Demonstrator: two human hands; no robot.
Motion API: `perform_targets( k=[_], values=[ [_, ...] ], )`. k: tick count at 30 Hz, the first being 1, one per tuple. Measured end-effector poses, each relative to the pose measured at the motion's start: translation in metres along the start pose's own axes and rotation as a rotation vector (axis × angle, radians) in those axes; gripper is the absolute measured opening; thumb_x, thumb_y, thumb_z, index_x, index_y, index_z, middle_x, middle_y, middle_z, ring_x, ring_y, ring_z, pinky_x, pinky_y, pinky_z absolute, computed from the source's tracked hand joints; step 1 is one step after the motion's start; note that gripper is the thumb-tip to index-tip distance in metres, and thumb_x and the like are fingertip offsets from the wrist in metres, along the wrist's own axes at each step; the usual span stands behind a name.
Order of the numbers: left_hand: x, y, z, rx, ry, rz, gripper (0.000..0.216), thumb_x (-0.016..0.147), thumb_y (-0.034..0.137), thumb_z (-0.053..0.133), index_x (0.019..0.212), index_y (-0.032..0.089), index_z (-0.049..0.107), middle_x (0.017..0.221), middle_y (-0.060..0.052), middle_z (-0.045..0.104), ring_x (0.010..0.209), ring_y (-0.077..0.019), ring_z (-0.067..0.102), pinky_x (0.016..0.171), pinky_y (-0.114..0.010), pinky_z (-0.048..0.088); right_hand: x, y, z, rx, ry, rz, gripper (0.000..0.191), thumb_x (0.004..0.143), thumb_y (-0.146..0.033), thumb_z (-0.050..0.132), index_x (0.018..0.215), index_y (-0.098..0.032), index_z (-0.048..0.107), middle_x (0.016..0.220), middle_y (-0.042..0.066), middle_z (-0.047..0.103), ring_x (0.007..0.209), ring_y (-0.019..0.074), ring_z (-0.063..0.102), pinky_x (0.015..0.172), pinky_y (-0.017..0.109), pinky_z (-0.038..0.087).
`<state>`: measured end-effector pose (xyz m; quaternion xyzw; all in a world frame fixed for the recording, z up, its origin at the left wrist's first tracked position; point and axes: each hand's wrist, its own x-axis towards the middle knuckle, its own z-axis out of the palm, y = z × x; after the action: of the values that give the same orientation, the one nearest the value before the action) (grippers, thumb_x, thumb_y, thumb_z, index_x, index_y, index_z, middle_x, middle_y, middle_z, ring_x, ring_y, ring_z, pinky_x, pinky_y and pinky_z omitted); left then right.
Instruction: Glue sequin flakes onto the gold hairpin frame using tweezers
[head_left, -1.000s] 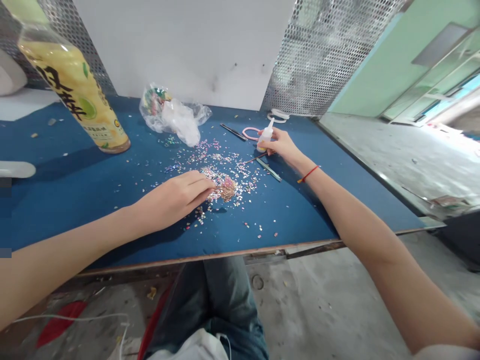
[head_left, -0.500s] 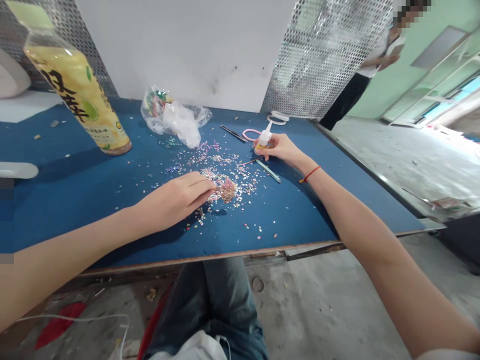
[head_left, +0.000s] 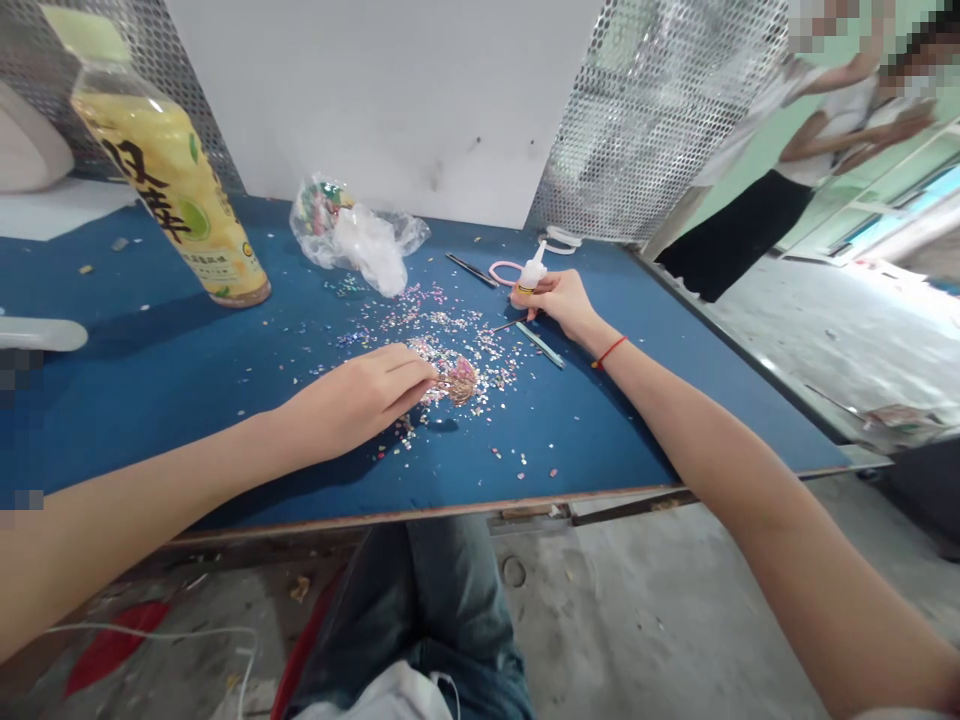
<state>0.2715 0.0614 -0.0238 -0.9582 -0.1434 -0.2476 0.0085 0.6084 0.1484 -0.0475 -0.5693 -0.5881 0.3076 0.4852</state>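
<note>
My left hand (head_left: 375,390) pinches a small gold and pink ornament (head_left: 461,382), holding it just over a spread of glittery flakes (head_left: 442,328). Its exact kind is too small to make out. Farther right, my right hand (head_left: 561,300) is closed round a small white glue bottle (head_left: 531,276) with its nozzle pointing up. A thin stick (head_left: 508,325) lies beneath that hand, partly hidden by the fingers. Beside it lies a pale green strip (head_left: 540,345). Tweezers (head_left: 471,269) and a pink ring (head_left: 504,272) are just left of the glue bottle.
A tall yellow drink bottle (head_left: 169,180) stands at the left of the blue table (head_left: 172,400). Behind the flakes sits a crumpled clear plastic bag (head_left: 360,235). White rings (head_left: 561,240) lie near the mesh panel (head_left: 600,150). Two people (head_left: 780,190) stand beyond the table's right end.
The view has shifted slightly, and a second person has come into sight at the right. Both hands keep their holds and stay in nearly the same places.
</note>
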Motion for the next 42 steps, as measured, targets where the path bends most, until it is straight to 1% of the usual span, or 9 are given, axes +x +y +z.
perform_targets(
  k=[5, 20, 26, 28, 30, 32, 35, 38, 42],
  values=[
    [0.0, 0.0, 0.001, -0.008, -0.005, -0.011, 0.028, 0.103, 0.023, 0.037, 0.1, 0.012, 0.063, 0.091, -0.007, 0.067, 0.087, -0.0168, 0.061, 0.08, -0.027, 0.048, 0.0, 0.001, 0.003, 0.005, 0.024, -0.006, 0.032, 0.056, -0.029, 0.084, 0.078, -0.008, 0.074, 0.081, 0.012, 0.074, 0.056, 0.0127, 0.057, 0.051, 0.031, 0.054],
    [-0.002, -0.002, 0.0, 0.035, -0.034, -0.019, 0.034, 0.104, 0.024, 0.033, 0.108, 0.012, 0.064, 0.099, -0.009, 0.069, 0.092, -0.0188, 0.062, 0.084, -0.03, 0.052, -0.008, -0.01, 0.0, 0.012, -0.111, -0.029, 0.054, 0.059, -0.034, 0.083, 0.106, -0.012, 0.067, 0.106, 0.013, 0.071, 0.077, 0.0175, 0.063, 0.065, 0.034, 0.057],
    [-0.003, -0.004, -0.002, 0.08, -0.064, -0.011, 0.033, 0.104, 0.023, 0.032, 0.111, 0.011, 0.063, 0.099, -0.009, 0.068, 0.093, -0.0195, 0.062, 0.083, -0.031, 0.052, -0.009, -0.029, -0.017, -0.032, -0.055, 0.0, 0.062, 0.066, -0.035, 0.08, 0.12, -0.012, 0.059, 0.11, 0.015, 0.069, 0.074, 0.0189, 0.066, 0.067, 0.036, 0.057],
    [-0.004, -0.004, -0.001, 0.086, -0.067, -0.017, 0.031, 0.104, 0.022, 0.034, 0.111, 0.012, 0.062, 0.097, -0.009, 0.067, 0.091, -0.0192, 0.061, 0.082, -0.031, 0.051, -0.013, -0.043, -0.026, -0.179, 0.07, 0.018, 0.053, 0.076, -0.04, 0.073, 0.119, -0.012, 0.059, 0.096, 0.014, 0.071, 0.066, 0.0193, 0.065, 0.061, 0.037, 0.054],
    [-0.004, -0.005, 0.0, 0.083, -0.066, -0.022, 0.028, 0.104, 0.021, 0.036, 0.111, 0.012, 0.062, 0.097, -0.008, 0.066, 0.09, -0.0189, 0.061, 0.082, -0.031, 0.051, -0.02, -0.059, -0.033, -0.557, 0.134, -0.029, 0.037, 0.083, -0.049, 0.065, 0.092, -0.013, 0.067, 0.066, 0.009, 0.065, 0.061, 0.0202, 0.062, 0.062, 0.038, 0.051],
    [-0.005, -0.005, 0.0, 0.074, -0.07, -0.021, 0.026, 0.103, 0.019, 0.037, 0.11, 0.012, 0.061, 0.096, -0.008, 0.065, 0.09, -0.0186, 0.06, 0.081, -0.03, 0.05, -0.028, -0.071, -0.037, -0.855, -0.214, 0.107, 0.047, 0.084, -0.058, 0.061, 0.064, -0.016, 0.063, 0.053, 0.008, 0.059, 0.056, 0.0199, 0.06, 0.06, 0.039, 0.048],
    [-0.007, -0.006, 0.001, 0.071, -0.076, -0.02, 0.023, 0.102, 0.017, 0.039, 0.111, 0.013, 0.06, 0.098, -0.007, 0.064, 0.092, -0.0185, 0.061, 0.081, -0.029, 0.05, -0.037, -0.078, -0.036, -0.921, -0.63, 0.275, 0.049, 0.079, -0.056, 0.07, 0.051, -0.018, 0.054, 0.049, 0.007, 0.06, 0.047, 0.0175, 0.058, 0.052, 0.035, 0.045],
    [-0.008, -0.006, 0.003, 0.082, -0.07, -0.021, 0.024, 0.102, 0.017, 0.038, 0.113, 0.013, 0.059, 0.1, -0.008, 0.065, 0.097, -0.0187, 0.062, 0.084, -0.028, 0.051, -0.04, -0.077, -0.033, -0.953, -0.792, 0.26, 0.037, 0.082, -0.043, 0.07, 0.057, -0.019, 0.055, 0.052, 0.004, 0.064, 0.047, 0.0166, 0.059, 0.05, 0.033, 0.041],
    [-0.007, -0.006, 0.004, 0.084, -0.06, -0.009, 0.027, 0.103, 0.02, 0.037, 0.112, 0.012, 0.061, 0.099, -0.009, 0.067, 0.097, -0.0196, 0.064, 0.084, -0.029, 0.052, -0.039, -0.075, -0.032, -1.006, -0.8, 0.144, 0.027, 0.082, -0.029, 0.067, 0.058, -0.02, 0.058, 0.047, 0.003, 0.061, 0.046, 0.0153, 0.054, 0.049, 0.033, 0.037]
  ],
)
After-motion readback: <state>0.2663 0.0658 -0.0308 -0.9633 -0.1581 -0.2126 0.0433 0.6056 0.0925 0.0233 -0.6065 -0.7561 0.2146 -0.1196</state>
